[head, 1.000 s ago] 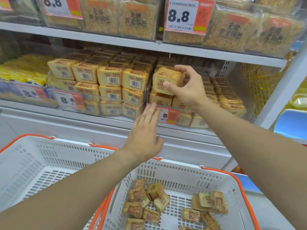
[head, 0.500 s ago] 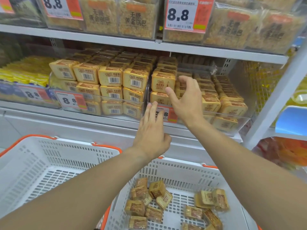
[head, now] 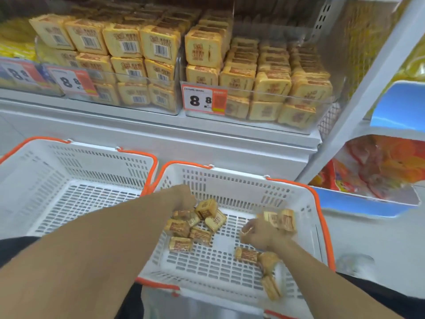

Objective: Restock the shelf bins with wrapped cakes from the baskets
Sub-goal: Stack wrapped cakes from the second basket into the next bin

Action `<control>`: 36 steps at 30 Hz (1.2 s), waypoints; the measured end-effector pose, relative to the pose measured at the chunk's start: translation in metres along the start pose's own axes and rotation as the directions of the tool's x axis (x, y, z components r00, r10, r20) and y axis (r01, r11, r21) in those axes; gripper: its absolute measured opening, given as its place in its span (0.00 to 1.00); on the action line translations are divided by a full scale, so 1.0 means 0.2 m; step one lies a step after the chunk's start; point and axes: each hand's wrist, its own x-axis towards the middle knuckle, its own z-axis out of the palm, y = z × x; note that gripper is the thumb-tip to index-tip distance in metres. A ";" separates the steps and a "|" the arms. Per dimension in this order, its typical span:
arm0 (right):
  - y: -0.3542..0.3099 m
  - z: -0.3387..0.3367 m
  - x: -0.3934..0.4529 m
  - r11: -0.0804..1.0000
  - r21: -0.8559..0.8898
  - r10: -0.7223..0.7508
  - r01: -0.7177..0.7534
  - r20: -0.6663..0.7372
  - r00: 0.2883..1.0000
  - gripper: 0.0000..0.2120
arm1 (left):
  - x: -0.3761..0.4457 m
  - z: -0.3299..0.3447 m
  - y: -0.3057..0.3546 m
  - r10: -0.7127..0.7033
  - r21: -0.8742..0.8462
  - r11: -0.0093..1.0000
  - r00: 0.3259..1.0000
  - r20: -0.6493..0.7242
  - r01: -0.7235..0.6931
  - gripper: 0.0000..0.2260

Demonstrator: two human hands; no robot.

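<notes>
Both hands are down inside the right white basket [head: 230, 187]. My left hand [head: 181, 199] rests knuckles-up on a pile of several wrapped cakes [head: 207, 209]; its fingertips are hidden among them. My right hand [head: 259, 236] hovers blurred over the basket floor with loosely curled fingers and nothing seen in them, just in front of two cakes [head: 281, 219] by the right wall. More cakes [head: 247, 254] lie under that wrist. Above, the right shelf bin [head: 299, 99] and the left shelf bin [head: 128, 102] hold stacked cakes.
The left white basket [head: 69, 171] with an orange rim stands beside the right one and shows no cakes. Price tags reading 8.8 [head: 203, 100] hang on the bin fronts. A white shelf upright [head: 368, 88] rises at the right, with orange packets [head: 379, 169] beyond it.
Both hands have left the shelf bins and dropped into the right basket. The view has tilted downward, and the cake my right hand held is now in the right bin.
</notes>
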 end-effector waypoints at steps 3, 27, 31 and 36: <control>0.23 0.12 0.04 0.957 -0.263 0.171 -0.120 0.180 0.969 0.11 | 0.05 0.31 -0.04 -0.034 0.021 0.999 0.999 -0.018 0.034 0.22; 0.41 0.49 0.06 0.729 -0.665 0.437 -0.159 0.274 0.857 0.18 | 0.19 0.87 -0.24 -0.011 0.331 0.942 0.989 -0.147 0.060 0.27; 0.39 0.48 0.06 0.732 -0.675 0.375 -0.098 0.278 0.885 0.16 | 0.21 0.83 -0.27 0.012 0.314 0.949 0.989 -0.148 0.036 0.19; 0.20 0.40 0.03 0.774 -0.632 0.239 0.025 0.328 0.914 0.17 | 0.25 0.77 -0.26 -0.019 -0.060 0.998 0.996 -0.089 0.013 0.20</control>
